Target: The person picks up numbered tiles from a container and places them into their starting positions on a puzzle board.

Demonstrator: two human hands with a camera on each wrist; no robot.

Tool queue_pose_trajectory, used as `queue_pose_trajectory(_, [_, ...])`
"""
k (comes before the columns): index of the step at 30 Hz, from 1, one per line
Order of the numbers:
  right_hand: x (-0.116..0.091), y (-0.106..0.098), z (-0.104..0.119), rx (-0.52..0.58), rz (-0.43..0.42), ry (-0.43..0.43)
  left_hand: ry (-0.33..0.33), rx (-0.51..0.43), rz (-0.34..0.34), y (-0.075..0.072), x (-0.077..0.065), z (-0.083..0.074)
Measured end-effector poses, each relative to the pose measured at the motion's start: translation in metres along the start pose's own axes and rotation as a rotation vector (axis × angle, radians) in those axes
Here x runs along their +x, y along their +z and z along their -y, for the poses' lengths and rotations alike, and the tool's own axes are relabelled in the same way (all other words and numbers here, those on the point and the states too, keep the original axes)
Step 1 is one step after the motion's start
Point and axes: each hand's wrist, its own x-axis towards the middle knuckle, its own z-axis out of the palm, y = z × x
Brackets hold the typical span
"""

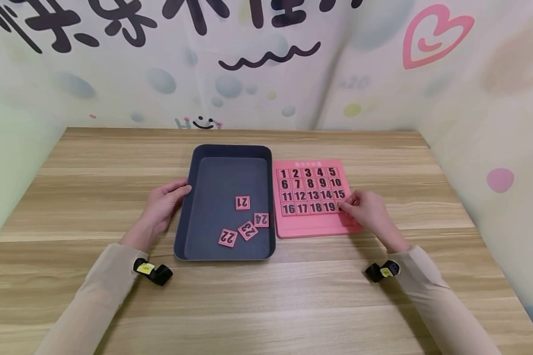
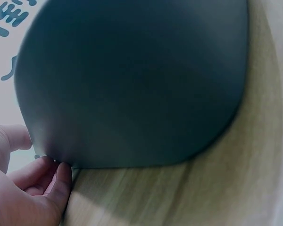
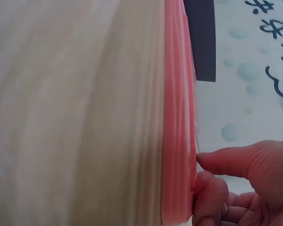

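My left hand holds the left side of a dark grey tray, its thumb at the rim; in the left wrist view its fingers touch the outer wall. Loose pink number tiles lie in the tray: 21, 22, 23 and 24. My right hand pinches a pink tile at the right end of the fourth row on a pink number puzzle board. Fingers cover most of that tile, and its number is hidden. Tiles 1 to 19 sit in order on the board.
The board lies against the tray's right side on a wood-grain table. A printed backdrop rises behind the table's far edge. Each wrist wears a small black camera, one on the left and one on the right.
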Motion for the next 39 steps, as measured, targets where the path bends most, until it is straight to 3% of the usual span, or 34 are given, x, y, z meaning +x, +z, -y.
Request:
queue_pose_trajectory(10, [0.005, -0.009, -0.012, 0.1, 0.16, -0.032, 0.005, -0.007, 0.001, 0.0, 0.002, 0.002])
queue_pose_trajectory(21, [0.008, -0.012, -0.005, 0.09, 0.188, -0.02, -0.007, 0.028, -0.013, 0.001, 0.0, 0.0])
queue_pose_trajectory(29, [0.014, 0.0, 0.045, 0.197, 0.128, -0.237, -0.002, 0.021, -0.015, 0.001, 0.001, 0.0])
queue_pose_trajectory(39, [0.031, 0.044, 0.118, 0.303, 0.223, -0.474, -0.002, 0.029, -0.019, 0.002, 0.001, 0.001])
